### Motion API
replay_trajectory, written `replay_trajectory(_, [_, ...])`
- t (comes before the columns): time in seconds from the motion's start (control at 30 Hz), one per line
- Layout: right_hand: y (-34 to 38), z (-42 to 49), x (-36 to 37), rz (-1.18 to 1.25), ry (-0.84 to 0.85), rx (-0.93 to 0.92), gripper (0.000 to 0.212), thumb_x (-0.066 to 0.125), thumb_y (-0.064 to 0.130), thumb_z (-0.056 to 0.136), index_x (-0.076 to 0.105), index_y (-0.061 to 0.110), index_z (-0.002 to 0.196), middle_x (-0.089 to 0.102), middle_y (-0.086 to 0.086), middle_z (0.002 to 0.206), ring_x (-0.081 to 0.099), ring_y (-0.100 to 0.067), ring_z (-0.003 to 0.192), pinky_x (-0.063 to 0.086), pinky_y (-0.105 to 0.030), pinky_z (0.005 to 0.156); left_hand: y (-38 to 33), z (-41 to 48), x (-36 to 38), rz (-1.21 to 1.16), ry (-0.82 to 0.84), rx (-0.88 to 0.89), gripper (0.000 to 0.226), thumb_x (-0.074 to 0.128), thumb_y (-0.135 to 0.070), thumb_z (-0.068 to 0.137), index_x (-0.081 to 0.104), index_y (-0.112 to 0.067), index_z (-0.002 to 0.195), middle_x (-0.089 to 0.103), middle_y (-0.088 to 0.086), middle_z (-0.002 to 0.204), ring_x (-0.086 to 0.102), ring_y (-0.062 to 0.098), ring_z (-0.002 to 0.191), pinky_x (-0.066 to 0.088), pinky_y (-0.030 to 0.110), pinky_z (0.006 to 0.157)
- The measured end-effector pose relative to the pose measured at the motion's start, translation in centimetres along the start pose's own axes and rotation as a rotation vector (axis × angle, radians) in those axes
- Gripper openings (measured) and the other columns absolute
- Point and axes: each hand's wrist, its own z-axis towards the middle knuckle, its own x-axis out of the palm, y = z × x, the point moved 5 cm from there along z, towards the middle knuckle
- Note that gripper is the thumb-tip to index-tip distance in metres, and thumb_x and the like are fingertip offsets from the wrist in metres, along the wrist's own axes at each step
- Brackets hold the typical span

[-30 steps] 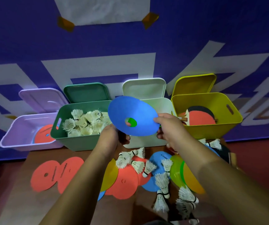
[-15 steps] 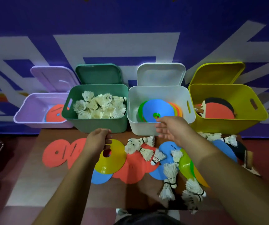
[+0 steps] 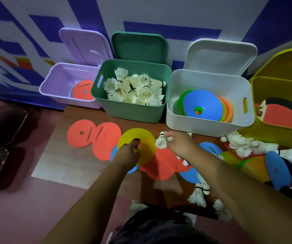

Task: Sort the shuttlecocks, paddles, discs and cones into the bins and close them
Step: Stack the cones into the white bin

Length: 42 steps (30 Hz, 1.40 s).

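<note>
mid-sort: left hand (image 3: 128, 154) grips the yellow cone (image 3: 146, 138) by its centre hole on the tabletop (image 3: 59, 152), right hand (image 3: 180, 145) pinches a shuttlecock (image 3: 160, 142) beside it; next, i judge, cone to white bin (image 3: 203, 128), shuttlecock to green bin (image 3: 133, 112)

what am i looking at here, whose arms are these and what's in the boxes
No machine here: a person wears a camera on their head, so you look down along their arms. The left hand grips a yellow cone at its centre hole; the right hand pinches a shuttlecock. On the table lie orange discs, more cones and shuttlecocks. Behind stand four open bins: lilac bin holds a disc, green bin shuttlecocks, white bin cones, yellow bin paddles.
</note>
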Motion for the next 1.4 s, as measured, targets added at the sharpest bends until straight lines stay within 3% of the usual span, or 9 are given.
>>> replay_trajectory(0.1, [-0.2, 0.8, 2.0, -0.130, 0.038, -0.033, 0.033, 0.060, 0.014, 0.095, 0.073, 0.027, 0.123, 0.071, -0.001, 0.118, 0.067, -0.030, 0.103, 0.042, -0.026, 0.078, 1.7, 1.5, 1.4, 0.081, 0.047, -0.053, 0.058, 0.060, -0.018, 0.088, 0.057, -0.026, 0.145, 0.069, 0.016, 0.119, 0.065, 0.038, 0.102, 0.050, 0.039, 0.081])
replay_trajectory(0.27, [-1.2, 2.0, 4.1, -0.242, 0.027, -0.018, 0.048, 0.060, 0.016, 0.096, 0.061, 0.029, 0.142, 0.067, -0.007, 0.139, 0.062, -0.033, 0.124, 0.048, -0.030, 0.097, 3.3, 2.5, 1.4, 0.092, 0.016, -0.068, 0.029, 0.056, -0.024, 0.097, 0.069, -0.020, 0.123, 0.073, 0.017, 0.105, 0.068, 0.040, 0.099, 0.045, 0.035, 0.072])
replay_trajectory(0.4, [-1.8, 3.1, 5.1, -0.340, 0.044, 0.031, 0.069, 0.056, 0.022, 0.096, 0.037, 0.038, 0.161, 0.055, -0.007, 0.155, 0.054, -0.036, 0.138, 0.048, -0.046, 0.111, 3.6, 2.3, 1.3, 0.097, 0.033, -0.048, 0.039, 0.057, -0.015, 0.098, 0.064, -0.020, 0.135, 0.072, 0.019, 0.113, 0.066, 0.040, 0.105, 0.048, 0.038, 0.079])
replay_trajectory(0.5, [-1.9, 3.6, 5.4, -0.431, 0.035, 0.030, 0.072, 0.052, 0.020, 0.099, 0.029, 0.039, 0.164, 0.059, -0.008, 0.150, 0.058, -0.036, 0.132, 0.054, -0.045, 0.101, 4.1, 2.1, 1.8, 0.105, 0.058, -0.023, 0.047, 0.059, -0.013, 0.095, 0.060, -0.024, 0.141, 0.071, 0.021, 0.111, 0.066, 0.042, 0.103, 0.052, 0.044, 0.081])
replay_trajectory(0.67, [-1.4, 4.3, 5.8, -0.598, -0.113, 0.035, 0.052, 0.045, 0.014, 0.104, 0.046, 0.028, 0.153, 0.070, -0.012, 0.125, 0.069, -0.035, 0.111, 0.051, -0.039, 0.078, 4.5, 1.9, 1.6, 0.065, 0.039, -0.027, 0.038, 0.062, -0.024, 0.098, 0.058, -0.017, 0.136, 0.068, 0.022, 0.111, 0.065, 0.043, 0.104, 0.049, 0.042, 0.079])
replay_trajectory(0.83, [-0.8, 4.4, 6.0, -0.685, -0.193, -0.006, 0.034, 0.039, 0.016, 0.109, 0.059, 0.015, 0.137, 0.074, -0.014, 0.113, 0.073, -0.037, 0.103, 0.052, -0.038, 0.077, 4.3, 0.4, -0.4, 0.020, -0.041, 0.003, 0.042, 0.069, -0.030, 0.099, 0.059, -0.014, 0.137, 0.072, 0.018, 0.111, 0.065, 0.039, 0.105, 0.043, 0.036, 0.075])
replay_trajectory(0.93, [-1.1, 3.9, 5.7, -0.623, -0.196, 0.031, 0.026, 0.049, 0.012, 0.103, 0.068, 0.013, 0.120, 0.073, -0.014, 0.111, 0.072, -0.038, 0.102, 0.056, -0.040, 0.081, 3.8, -0.8, -2.2, -0.017, -0.090, 0.029, 0.039, 0.073, -0.031, 0.098, 0.066, -0.009, 0.129, 0.071, 0.015, 0.103, 0.066, 0.037, 0.099, 0.042, 0.033, 0.072])
replay_trajectory(1.2, [-1.5, 1.1, 2.3, -0.386, -0.284, -0.060, 0.022, 0.051, 0.030, 0.102, 0.068, 0.017, 0.097, 0.072, -0.011, 0.096, 0.068, -0.037, 0.096, 0.041, -0.033, 0.066, 1.1, -1.4, -4.8, -0.018, -0.181, 0.014, 0.043, 0.075, -0.037, 0.096, 0.072, -0.015, 0.133, 0.075, 0.014, 0.122, 0.068, 0.033, 0.111, 0.044, 0.028, 0.082])
replay_trajectory(1.4, [-2.2, -1.4, -1.9, -0.247, -0.341, -0.072, 0.026, 0.053, 0.033, 0.097, 0.055, 0.018, 0.077, 0.063, -0.005, 0.078, 0.064, -0.035, 0.081, 0.050, -0.035, 0.063, -3.4, -2.3, -5.8, 0.042, -0.275, 0.114, 0.020, 0.078, -0.033, 0.093, 0.081, -0.018, 0.106, 0.075, 0.010, 0.087, 0.066, 0.032, 0.083, 0.045, 0.034, 0.066])
